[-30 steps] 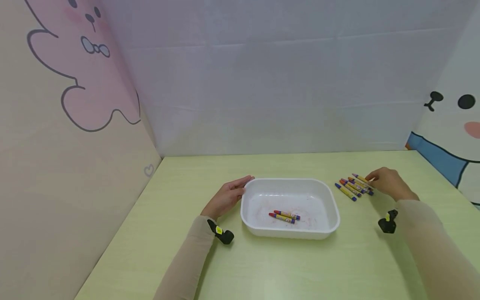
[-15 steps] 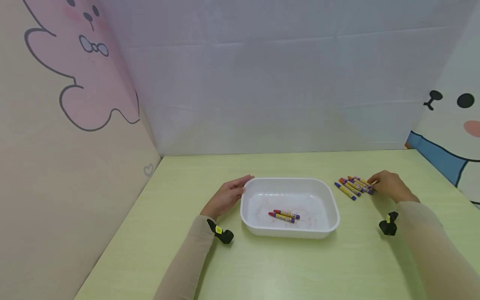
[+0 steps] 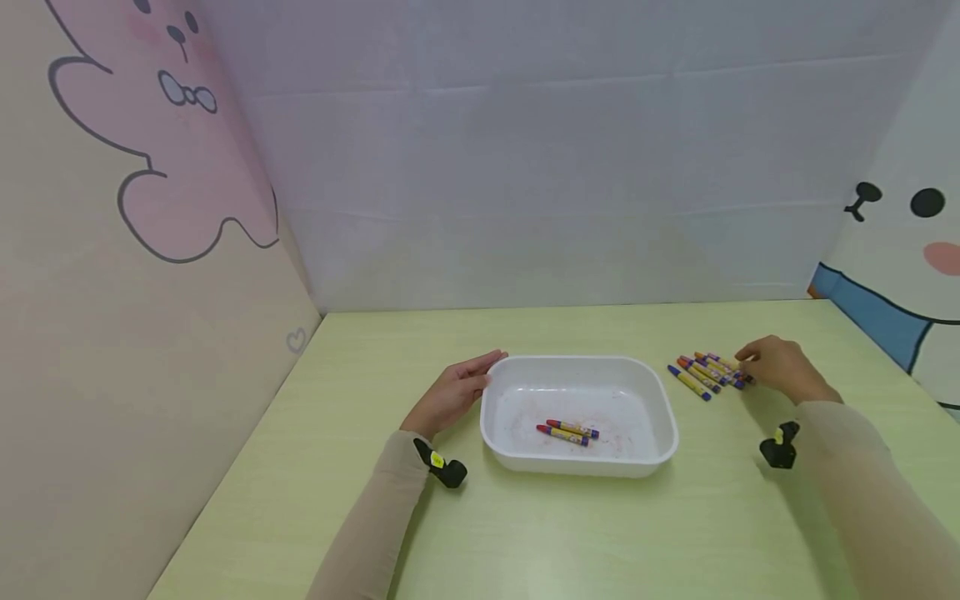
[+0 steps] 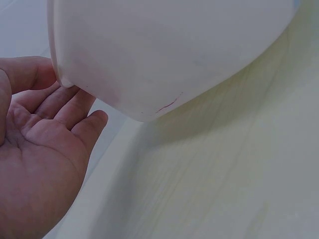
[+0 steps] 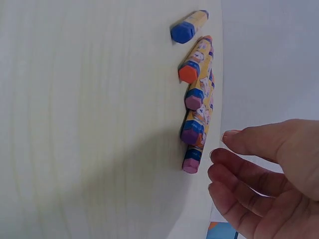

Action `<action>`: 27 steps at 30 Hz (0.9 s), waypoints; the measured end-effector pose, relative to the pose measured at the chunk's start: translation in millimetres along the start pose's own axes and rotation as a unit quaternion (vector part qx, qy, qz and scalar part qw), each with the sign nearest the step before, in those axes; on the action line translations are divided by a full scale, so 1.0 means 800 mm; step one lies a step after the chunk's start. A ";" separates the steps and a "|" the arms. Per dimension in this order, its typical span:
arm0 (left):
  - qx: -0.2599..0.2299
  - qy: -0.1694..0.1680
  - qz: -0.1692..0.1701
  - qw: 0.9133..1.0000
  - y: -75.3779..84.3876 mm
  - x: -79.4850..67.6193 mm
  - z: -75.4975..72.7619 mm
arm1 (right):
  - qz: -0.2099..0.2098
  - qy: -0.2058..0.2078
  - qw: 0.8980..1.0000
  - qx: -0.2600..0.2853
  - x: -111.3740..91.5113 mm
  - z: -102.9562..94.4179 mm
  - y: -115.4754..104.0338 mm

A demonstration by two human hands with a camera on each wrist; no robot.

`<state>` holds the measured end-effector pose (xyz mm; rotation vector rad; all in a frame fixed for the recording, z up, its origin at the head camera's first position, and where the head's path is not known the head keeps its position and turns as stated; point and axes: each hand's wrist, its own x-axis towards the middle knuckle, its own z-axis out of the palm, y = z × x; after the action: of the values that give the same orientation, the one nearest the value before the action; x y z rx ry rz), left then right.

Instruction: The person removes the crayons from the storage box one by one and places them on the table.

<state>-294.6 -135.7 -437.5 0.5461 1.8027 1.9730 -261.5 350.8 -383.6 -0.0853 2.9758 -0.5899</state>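
Around the left corner of a white plastic tray (image 3: 517, 460) my left hand (image 3: 447, 398) holds the rim, thumb at the edge and fingers along the outside wall. Inside the tray lie two red-tipped crayons, one red crayon (image 3: 564, 435) in front of the other red crayon (image 3: 573, 429). My right hand (image 3: 780, 368) hovers at the right end of a pile of crayons (image 3: 705, 373) in yellow wrappers. In the right wrist view its thumb and fingers (image 5: 227, 164) stand apart, bent slightly, with nothing between them, beside a pink-ended crayon (image 5: 192, 160).
A blue crayon (image 3: 690, 383) lies a little apart on the pile's left. All this is on a pale green-yellow table (image 3: 570, 533), with a white cloth wall (image 3: 525, 192) behind it. A black wrist camera (image 3: 778, 446) hangs below the right forearm.
A crayon at the back of the pile, near my right fingertips, has shifted slightly right and toward me. The right hand has drawn slightly away from the pile. The left hand stays at the tray.
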 end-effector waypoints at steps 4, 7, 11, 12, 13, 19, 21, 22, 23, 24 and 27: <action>0.003 0.005 0.001 1.000 -0.001 0.000 0.000 | -0.009 0.001 1.000 0.012 -0.001 -0.004 -0.016; 0.003 0.008 0.001 1.000 -0.002 0.000 0.000 | -0.018 0.000 1.000 0.022 0.000 -0.006 -0.032; 0.000 0.004 0.001 1.000 -0.002 0.000 -0.001 | -0.036 0.009 0.999 0.029 0.004 -0.008 -0.056; 0.000 0.003 0.001 1.000 -0.001 0.000 -0.001 | -0.042 0.010 0.999 0.030 0.005 -0.009 -0.062; 0.000 0.003 0.000 1.000 -0.001 0.000 -0.001 | -0.048 0.010 0.998 0.036 0.005 -0.010 -0.069; 0.000 0.002 -0.004 1.000 0.001 -0.001 0.000 | -0.091 0.003 0.993 0.071 0.003 -0.014 -0.118; 0.000 0.002 -0.003 1.000 0.001 -0.001 0.000 | -0.102 -0.008 0.992 0.078 0.003 -0.013 -0.133; 0.000 0.003 -0.003 1.000 0.001 -0.001 0.000 | -0.107 -0.015 0.991 0.079 0.003 -0.012 -0.141; -0.001 0.003 -0.003 1.000 0.001 -0.001 0.000 | -0.115 -0.022 0.990 0.078 0.004 -0.011 -0.147; -0.001 0.003 -0.003 1.000 0.001 -0.001 0.001 | -0.121 -0.032 0.989 0.077 0.004 -0.009 -0.154; -0.003 0.005 -0.003 1.000 0.001 0.000 0.000 | -0.139 -0.063 0.986 0.071 0.007 -0.005 -0.169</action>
<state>-294.3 -135.5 -436.6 0.5294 1.8013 1.9799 -262.7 226.7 -328.7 -0.5137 2.8088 -0.7927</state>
